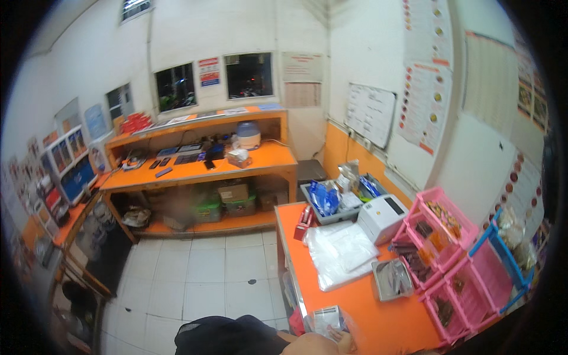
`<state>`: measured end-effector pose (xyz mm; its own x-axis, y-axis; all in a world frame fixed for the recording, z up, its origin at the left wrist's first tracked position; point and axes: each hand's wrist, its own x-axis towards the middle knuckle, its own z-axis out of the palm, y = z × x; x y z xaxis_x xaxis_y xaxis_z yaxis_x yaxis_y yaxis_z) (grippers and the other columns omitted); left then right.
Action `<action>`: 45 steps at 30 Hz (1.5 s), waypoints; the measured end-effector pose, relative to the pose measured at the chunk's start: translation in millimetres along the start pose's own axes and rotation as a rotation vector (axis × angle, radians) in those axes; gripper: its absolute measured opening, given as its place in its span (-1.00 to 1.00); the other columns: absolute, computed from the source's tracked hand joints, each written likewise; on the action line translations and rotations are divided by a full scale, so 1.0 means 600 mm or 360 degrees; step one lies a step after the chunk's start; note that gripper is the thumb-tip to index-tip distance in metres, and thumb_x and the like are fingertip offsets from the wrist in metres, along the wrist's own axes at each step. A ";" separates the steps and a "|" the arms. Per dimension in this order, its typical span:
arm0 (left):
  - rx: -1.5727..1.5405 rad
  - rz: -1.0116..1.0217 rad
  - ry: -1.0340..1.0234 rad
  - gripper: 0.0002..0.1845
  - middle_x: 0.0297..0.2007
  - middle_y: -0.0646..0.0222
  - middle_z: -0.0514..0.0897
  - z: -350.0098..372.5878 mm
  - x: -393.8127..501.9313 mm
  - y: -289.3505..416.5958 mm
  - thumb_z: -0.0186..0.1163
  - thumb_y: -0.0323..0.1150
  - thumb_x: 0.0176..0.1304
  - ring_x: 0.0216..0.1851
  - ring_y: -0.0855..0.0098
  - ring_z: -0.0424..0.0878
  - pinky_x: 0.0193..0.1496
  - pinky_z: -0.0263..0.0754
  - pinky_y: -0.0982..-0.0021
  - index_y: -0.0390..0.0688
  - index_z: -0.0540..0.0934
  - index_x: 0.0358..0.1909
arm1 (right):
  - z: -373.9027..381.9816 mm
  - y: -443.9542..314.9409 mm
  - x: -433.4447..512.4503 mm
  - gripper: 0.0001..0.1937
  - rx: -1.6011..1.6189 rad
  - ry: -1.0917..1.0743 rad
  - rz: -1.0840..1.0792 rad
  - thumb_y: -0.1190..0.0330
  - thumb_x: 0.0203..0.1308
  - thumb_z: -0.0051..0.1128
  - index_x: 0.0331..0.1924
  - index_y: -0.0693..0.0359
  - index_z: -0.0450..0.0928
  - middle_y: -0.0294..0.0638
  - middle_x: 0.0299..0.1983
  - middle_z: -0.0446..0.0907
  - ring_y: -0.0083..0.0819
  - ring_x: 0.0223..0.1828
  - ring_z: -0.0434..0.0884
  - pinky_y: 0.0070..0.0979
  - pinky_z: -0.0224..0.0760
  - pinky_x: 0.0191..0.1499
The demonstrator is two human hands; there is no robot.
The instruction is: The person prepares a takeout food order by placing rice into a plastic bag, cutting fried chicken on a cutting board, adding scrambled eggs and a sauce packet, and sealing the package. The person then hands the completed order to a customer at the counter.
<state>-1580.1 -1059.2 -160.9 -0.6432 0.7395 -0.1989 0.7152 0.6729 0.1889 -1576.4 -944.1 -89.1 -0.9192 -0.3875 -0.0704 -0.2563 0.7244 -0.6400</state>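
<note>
At the bottom edge, what looks like my right hand [341, 339] has its fingers on a clear plastic packet [327, 316] with a printed paper in it, by the near left side of the orange table [390, 321]. A dark sleeve [226, 335] and blurred bare skin show left of it; my left hand is out of view. Farther up the table lie a stack of clear plastic bags [341, 255], a metal tray [392, 279] with wrapped contents, a white label printer [384, 217] and a red box [304, 222].
Pink plastic baskets [470, 284] holding small packets line the table's right side. A grey crate [326, 217] with blue packets stands at its far end. Across the tiled floor [206, 275] is an orange counter [188, 175] with phones and a drinks jug [248, 135]. A whiteboard [370, 113] hangs beyond.
</note>
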 end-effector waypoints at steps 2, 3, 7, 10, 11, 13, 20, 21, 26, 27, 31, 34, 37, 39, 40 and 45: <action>-0.0044 -0.0016 0.0061 -0.47 -0.09 0.14 0.60 0.008 0.002 -0.007 0.12 -0.11 0.09 -0.06 0.15 0.56 0.06 0.37 0.08 -0.23 0.43 0.04 | -0.005 -0.005 0.011 -0.87 -0.0065 -0.0042 -0.0033 0.34 0.10 0.18 -0.27 0.14 0.57 -0.18 -0.43 0.56 -0.24 -0.36 0.57 -0.29 0.39 -0.27; -0.0059 0.0003 0.0112 -0.49 -0.09 0.14 0.60 0.012 0.012 -0.011 0.11 -0.12 0.09 -0.06 0.15 0.56 0.05 0.38 0.08 -0.22 0.44 0.04 | -0.014 -0.004 0.013 -0.87 -0.0128 -0.0044 -0.0034 0.34 0.09 0.18 -0.28 0.14 0.57 -0.18 -0.43 0.56 -0.24 -0.36 0.57 -0.29 0.39 -0.27; -0.0153 0.0040 0.0245 -0.55 -0.09 0.13 0.60 0.020 0.039 -0.020 0.10 -0.19 0.11 -0.06 0.16 0.56 0.02 0.41 0.10 -0.20 0.44 0.02 | -0.034 -0.006 0.013 -0.88 -0.0352 -0.0116 -0.0024 0.33 0.09 0.19 -0.30 0.13 0.57 -0.19 -0.43 0.55 -0.24 -0.37 0.56 -0.29 0.38 -0.27; -0.0198 0.0025 0.0279 -0.59 -0.10 0.13 0.59 0.031 0.040 -0.027 0.09 -0.24 0.12 -0.07 0.16 0.55 0.00 0.43 0.11 -0.19 0.45 0.00 | -0.049 -0.009 0.007 -0.88 -0.0457 -0.0224 -0.0049 0.33 0.08 0.19 -0.31 0.13 0.57 -0.20 -0.44 0.55 -0.24 -0.37 0.56 -0.29 0.38 -0.27; -0.0214 0.0028 0.0290 -0.61 -0.10 0.13 0.59 0.034 0.042 -0.027 0.08 -0.25 0.13 -0.07 0.17 0.55 -0.01 0.43 0.11 -0.18 0.45 -0.01 | -0.054 -0.012 0.001 -0.88 -0.0482 -0.0255 -0.0048 0.32 0.08 0.19 -0.32 0.13 0.57 -0.20 -0.44 0.55 -0.24 -0.37 0.56 -0.29 0.38 -0.27; -0.0218 0.0050 0.0288 -0.64 -0.10 0.13 0.59 0.043 0.045 -0.029 0.07 -0.29 0.14 -0.07 0.17 0.55 -0.03 0.45 0.12 -0.17 0.46 -0.02 | -0.069 -0.014 -0.014 -0.89 -0.0548 -0.0318 -0.0056 0.32 0.08 0.19 -0.33 0.13 0.57 -0.20 -0.44 0.55 -0.24 -0.38 0.56 -0.28 0.37 -0.27; -0.0396 0.0423 0.0498 -0.72 -0.11 0.13 0.58 -0.024 0.042 -0.120 0.05 -0.40 0.17 -0.07 0.18 0.54 -0.09 0.49 0.15 -0.14 0.47 -0.06 | -0.189 -0.040 -0.139 -0.90 -0.0917 -0.0590 -0.0132 0.31 0.07 0.20 -0.37 0.12 0.57 -0.21 -0.44 0.54 -0.24 -0.39 0.55 -0.28 0.36 -0.27; -0.0548 0.0757 0.0486 -0.73 -0.11 0.12 0.52 -0.134 -0.020 -0.118 0.09 -0.42 0.16 0.01 0.18 0.49 0.00 0.45 0.22 -0.19 0.44 -0.08 | -0.212 -0.043 -0.166 -0.90 -0.0931 -0.0604 -0.0193 0.30 0.07 0.20 -0.37 0.11 0.57 -0.21 -0.44 0.54 -0.24 -0.39 0.55 -0.28 0.36 -0.27; -0.1761 0.0668 0.0190 -0.35 0.08 0.17 0.38 -0.311 -0.124 -0.124 0.27 -0.40 0.19 0.08 0.35 0.41 0.08 0.39 0.32 -0.32 0.17 0.23 | -0.266 -0.148 -0.142 -0.88 -0.0785 0.0258 -0.0649 0.30 0.08 0.18 -0.33 0.12 0.55 -0.19 -0.43 0.45 -0.23 -0.31 0.49 -0.30 0.29 -0.19; -0.1977 0.0762 0.0243 -0.44 0.02 0.22 0.38 -0.317 -0.114 -0.097 0.27 -0.38 0.21 0.02 0.38 0.43 0.02 0.40 0.36 -0.29 0.22 0.15 | -0.271 -0.169 -0.130 -0.78 -0.0660 0.0147 -0.0527 0.28 0.17 0.09 -0.12 0.12 0.55 -0.18 -0.24 0.53 -0.24 -0.17 0.53 -0.26 0.30 -0.06; -0.1581 0.0812 0.0259 -0.62 -0.25 0.34 0.29 -0.322 -0.062 -0.004 0.19 -0.52 0.14 -0.25 0.51 0.31 -0.21 0.31 0.43 -0.17 0.20 -0.11 | -0.220 -0.144 -0.106 -0.61 -0.0356 0.0665 -0.0495 0.30 -0.03 0.29 -0.05 0.16 0.53 -0.13 -0.09 0.48 -0.16 0.01 0.47 -0.23 0.27 0.11; -0.1938 0.0412 0.0615 -0.65 -0.34 0.40 0.23 -0.277 -0.025 -0.023 0.05 -0.67 -0.03 -0.27 0.55 0.29 -0.27 0.28 0.46 -0.14 0.24 -0.21 | -0.180 -0.112 -0.114 -0.30 0.0329 0.1063 -0.0229 0.18 -0.19 0.45 0.11 0.22 0.40 -0.05 0.05 0.39 -0.13 0.16 0.36 -0.21 0.21 0.22; -0.2153 0.0710 0.0628 -0.68 -0.38 0.40 0.21 -0.250 -0.029 -0.001 0.00 -0.71 -0.07 -0.31 0.55 0.28 -0.31 0.25 0.49 -0.14 0.25 -0.29 | -0.094 -0.061 -0.144 -0.12 -0.0033 0.0732 -0.0120 0.08 -0.25 0.50 0.21 0.27 0.28 -0.03 0.12 0.32 -0.18 0.24 0.26 -0.22 0.17 0.25; -0.1930 0.0799 0.0539 -0.70 -0.39 0.39 0.22 -0.225 -0.033 0.032 -0.02 -0.73 -0.06 -0.34 0.53 0.26 -0.32 0.24 0.49 -0.14 0.24 -0.33 | -0.021 -0.044 -0.117 -0.20 0.0159 0.0564 -0.0078 0.12 -0.20 0.47 0.17 0.27 0.32 -0.04 0.09 0.35 -0.22 0.20 0.30 -0.25 0.21 0.20; -0.1821 0.0847 0.0473 -0.71 -0.40 0.38 0.22 -0.214 -0.034 0.050 -0.03 -0.74 -0.06 -0.36 0.52 0.26 -0.32 0.23 0.49 -0.15 0.24 -0.34 | 0.010 -0.040 -0.102 -0.24 0.0381 0.0557 -0.0009 0.14 -0.17 0.45 0.15 0.28 0.34 -0.04 0.08 0.37 -0.24 0.18 0.33 -0.26 0.23 0.18; -0.1788 0.0864 -0.0079 -0.70 -0.40 0.26 0.38 -0.207 -0.044 0.030 0.10 -0.62 0.01 -0.36 0.28 0.44 -0.28 0.34 0.34 -0.20 0.30 -0.21 | 0.075 -0.019 -0.072 -0.44 0.1125 0.0520 0.0289 0.23 -0.04 0.37 0.05 0.29 0.43 -0.06 0.02 0.46 -0.33 0.07 0.43 -0.33 0.32 0.07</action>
<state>-1584.2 -1064.3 -32.9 -0.3098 0.9418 0.1306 0.2402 -0.0554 0.9691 -1520.2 -961.5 -113.2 -0.9975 -0.0323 -0.0624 0.0554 0.1845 -0.9813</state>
